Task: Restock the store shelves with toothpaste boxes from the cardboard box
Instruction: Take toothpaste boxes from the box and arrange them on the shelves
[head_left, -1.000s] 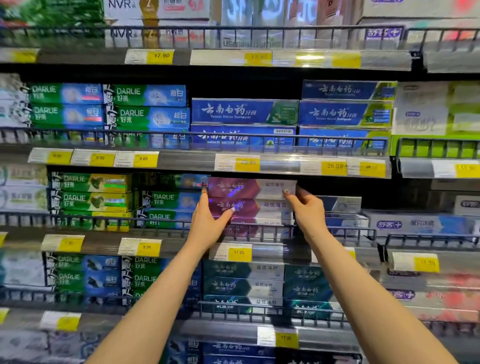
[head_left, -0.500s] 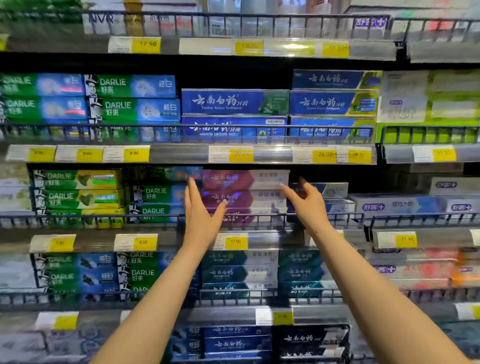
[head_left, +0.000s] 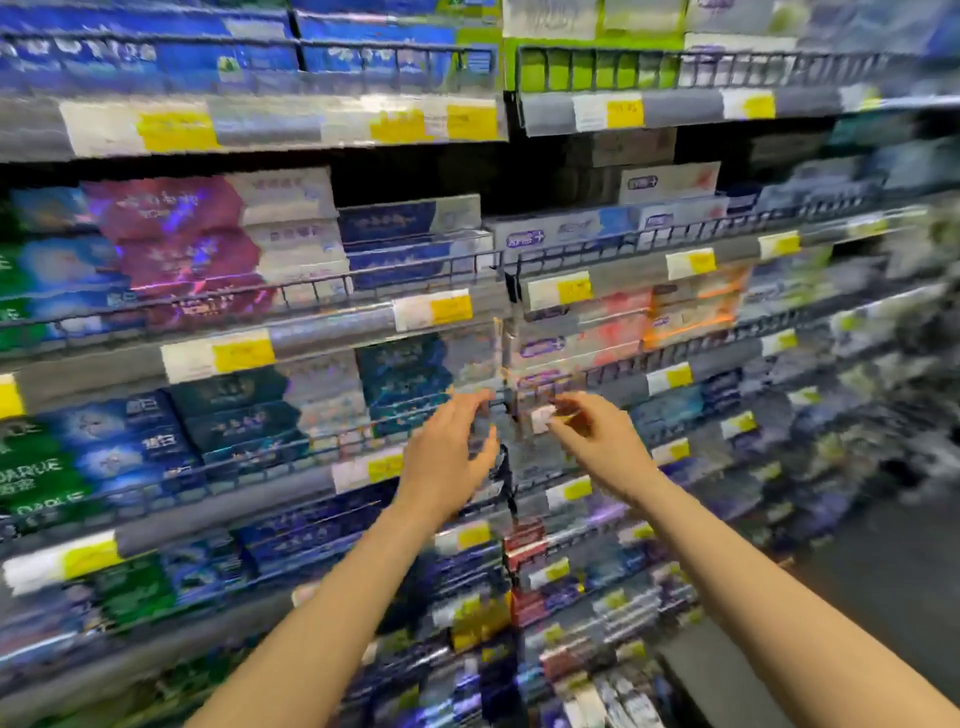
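The head view is blurred by motion. A stack of purple-and-white toothpaste boxes (head_left: 208, 239) sits on the shelf at upper left, behind a wire rail. My left hand (head_left: 449, 449) floats in front of a lower shelf, empty, fingers loosely spread. My right hand (head_left: 597, 441) is beside it, also empty, fingers loosely bent. Both hands are clear of the boxes. No cardboard box is in view.
Shelves (head_left: 322, 327) full of toothpaste boxes fill the view, with yellow price tags (head_left: 244, 351) along their edges. Dark blue boxes (head_left: 400, 223) stand right of the purple stack, teal ones (head_left: 400, 374) below. A dark floor (head_left: 883, 587) shows at lower right.
Both hands let go of the purple boxes and dropped down and right, away from the shelf. The camera swung right and downward, blurring the view.
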